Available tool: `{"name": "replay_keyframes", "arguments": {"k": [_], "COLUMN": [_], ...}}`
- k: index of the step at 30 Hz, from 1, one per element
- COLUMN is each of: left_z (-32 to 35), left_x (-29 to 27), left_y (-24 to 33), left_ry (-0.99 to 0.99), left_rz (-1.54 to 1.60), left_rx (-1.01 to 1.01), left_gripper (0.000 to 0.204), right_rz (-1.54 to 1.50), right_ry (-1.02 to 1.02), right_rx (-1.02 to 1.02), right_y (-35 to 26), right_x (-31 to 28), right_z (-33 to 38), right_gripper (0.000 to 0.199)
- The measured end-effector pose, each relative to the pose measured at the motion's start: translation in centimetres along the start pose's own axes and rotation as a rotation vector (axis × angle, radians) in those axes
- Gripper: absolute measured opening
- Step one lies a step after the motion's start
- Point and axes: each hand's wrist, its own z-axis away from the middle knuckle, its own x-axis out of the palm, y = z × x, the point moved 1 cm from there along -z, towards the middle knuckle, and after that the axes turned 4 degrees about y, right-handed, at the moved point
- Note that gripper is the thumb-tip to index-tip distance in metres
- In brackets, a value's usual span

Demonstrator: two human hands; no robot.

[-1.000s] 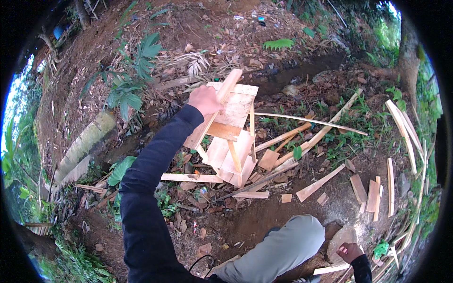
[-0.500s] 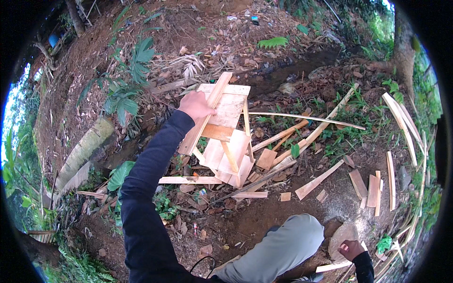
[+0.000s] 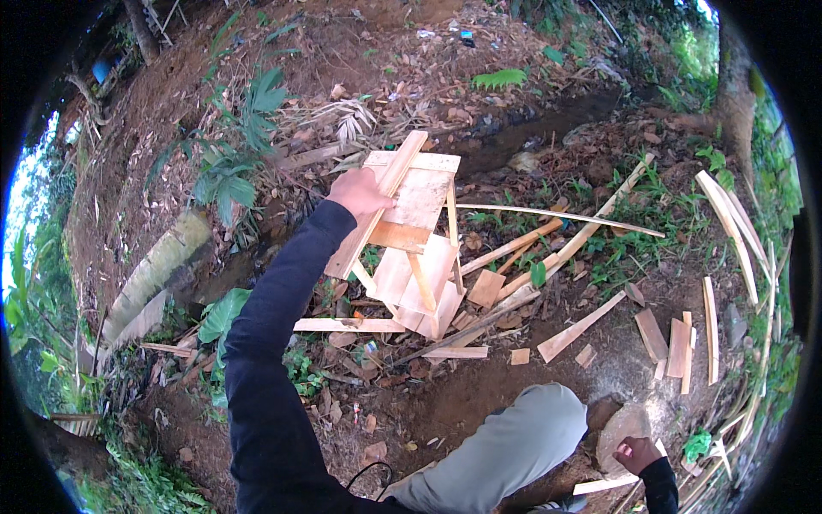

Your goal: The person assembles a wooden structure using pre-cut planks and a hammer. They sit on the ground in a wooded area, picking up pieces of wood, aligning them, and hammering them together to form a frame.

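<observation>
My left hand, at the end of an outstretched dark sleeve, is closed around the edge of a long narrow board. That board lies slantwise across the top of a small stand of pale wood with thin legs. Beneath the top, smaller flat pieces of wood show among the legs. My right hand is low at the right, fingers curled, over the edge of a tree stump. Whether anything sits inside those curled fingers is hidden.
Cut planks and offcuts lie scattered to the right of the stand. Long poles lean through the grass behind them. A fallen trunk lies at the left, and a tree rises at the far right. My bent knee is beside the stump.
</observation>
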Motion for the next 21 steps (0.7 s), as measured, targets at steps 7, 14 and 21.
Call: {"name": "replay_keyframes", "arguments": {"k": [7, 14, 21], "left_z": [-0.1, 0.4, 0.2], "left_x": [-0.1, -0.3, -0.1], "left_y": [0.6, 1.8, 1.3], "left_ry": [0.005, -0.005, 0.024], "left_rz": [-0.083, -0.123, -0.098], "left_rx": [-0.016, -0.041, -0.012], "left_gripper": [0.061, 0.057, 0.061], "right_rz": [-0.041, -0.017, -0.019], "right_ry": [-0.036, -0.013, -0.003], "right_rx": [0.011, -0.006, 0.003], "right_y": [0.4, 0.3, 1.3], "right_x": [0.0, -0.1, 0.4], "right_z": [0.1, 0.2, 0.1], "right_gripper": [0.035, 0.032, 0.033]}}
